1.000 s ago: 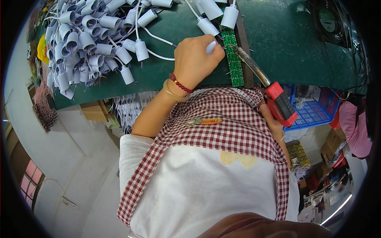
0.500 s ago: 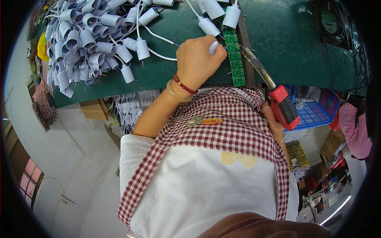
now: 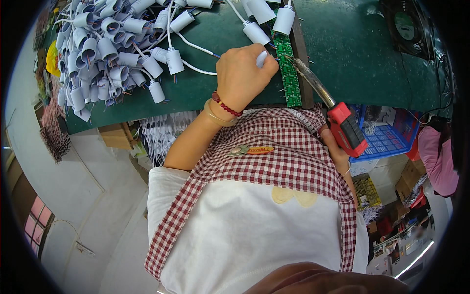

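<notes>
My left hand is closed around a white lamp socket, mostly hidden by the fingers, at the left edge of a strip of green circuit boards. A thin wire end shows between the fingertips and the strip. My right hand grips a red-and-black soldering iron, its fingers partly behind the handle. The iron's metal tip reaches up and left over the strip, by the wire end; whether it touches is too small to tell. Other white sockets lie at the strip's far end.
A dark bar runs along the strip's right side on the green table. At the left is a large heap of white sockets with cables. A black fan stands far right. A blue basket sits below the table edge.
The soldering iron has shifted slightly left, bringing its tip further over the circuit board strip, nearer my left fingertips. My left hand has hardly moved and still holds the socket.
</notes>
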`<state>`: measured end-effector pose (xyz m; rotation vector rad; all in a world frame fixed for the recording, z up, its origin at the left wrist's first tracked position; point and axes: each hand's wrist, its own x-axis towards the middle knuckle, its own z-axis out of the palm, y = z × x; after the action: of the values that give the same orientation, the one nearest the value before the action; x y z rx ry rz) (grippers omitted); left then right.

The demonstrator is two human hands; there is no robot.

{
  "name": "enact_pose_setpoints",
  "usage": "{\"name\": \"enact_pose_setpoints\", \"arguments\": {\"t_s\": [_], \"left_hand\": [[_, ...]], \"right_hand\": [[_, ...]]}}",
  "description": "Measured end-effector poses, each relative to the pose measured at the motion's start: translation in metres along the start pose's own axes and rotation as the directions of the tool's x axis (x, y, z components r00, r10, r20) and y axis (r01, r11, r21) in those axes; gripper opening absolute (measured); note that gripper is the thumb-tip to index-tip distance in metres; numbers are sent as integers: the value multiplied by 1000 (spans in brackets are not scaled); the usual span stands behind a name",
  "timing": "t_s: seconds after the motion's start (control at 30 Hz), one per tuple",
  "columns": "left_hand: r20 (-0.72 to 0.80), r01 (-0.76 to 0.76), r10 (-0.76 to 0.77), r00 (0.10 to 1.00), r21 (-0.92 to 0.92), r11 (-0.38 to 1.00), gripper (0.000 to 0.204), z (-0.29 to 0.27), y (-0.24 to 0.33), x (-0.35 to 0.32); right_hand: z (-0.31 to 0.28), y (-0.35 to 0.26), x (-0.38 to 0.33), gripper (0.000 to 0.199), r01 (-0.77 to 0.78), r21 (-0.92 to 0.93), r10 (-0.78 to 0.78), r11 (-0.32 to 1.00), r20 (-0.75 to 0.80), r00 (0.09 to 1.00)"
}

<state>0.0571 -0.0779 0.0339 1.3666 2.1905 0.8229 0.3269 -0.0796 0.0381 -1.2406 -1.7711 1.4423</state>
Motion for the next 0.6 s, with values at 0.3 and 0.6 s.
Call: {"name": "enact_pose_setpoints", "arguments": {"t_s": [0.3, 0.6], "left_hand": [[4, 4, -4, 1000, -5, 1000, 21, 0, -1, 0], [4, 24, -24, 1000, 0, 1000, 22, -1, 3, -1]], "right_hand": [[0, 0, -1, 16, -42, 0, 42, 999, 5, 999], [-5, 5, -5, 14, -122, 40, 123, 992, -6, 992]]}}
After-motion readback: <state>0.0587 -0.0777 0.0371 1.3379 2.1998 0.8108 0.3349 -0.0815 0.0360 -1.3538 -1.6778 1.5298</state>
